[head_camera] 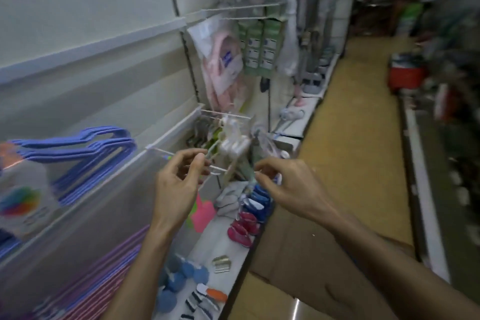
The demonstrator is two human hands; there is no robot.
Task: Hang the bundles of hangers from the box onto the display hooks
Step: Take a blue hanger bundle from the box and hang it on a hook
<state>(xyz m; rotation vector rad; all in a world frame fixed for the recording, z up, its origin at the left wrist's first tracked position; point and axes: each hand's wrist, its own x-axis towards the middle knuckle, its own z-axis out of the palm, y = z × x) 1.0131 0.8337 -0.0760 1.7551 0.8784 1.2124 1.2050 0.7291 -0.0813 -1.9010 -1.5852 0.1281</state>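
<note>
Fingertips (200,157) of left hand (176,187) curled, pinching at tip of white display hook (215,169) (blur hides what, if anything, sits between them). Right hand (288,184) likewise curled near hook's free end, possibly nipping something thin; cannot tell. Hook's long axis running from wall out toward both hands, left hand nearer its tip. Blue hanger bundle (85,143) already hung, well to left. Cardboard box (298,249) below right forearm.

One head-worn camera looks forward and down (close, wide-angle) along a shop aisle.
</note>
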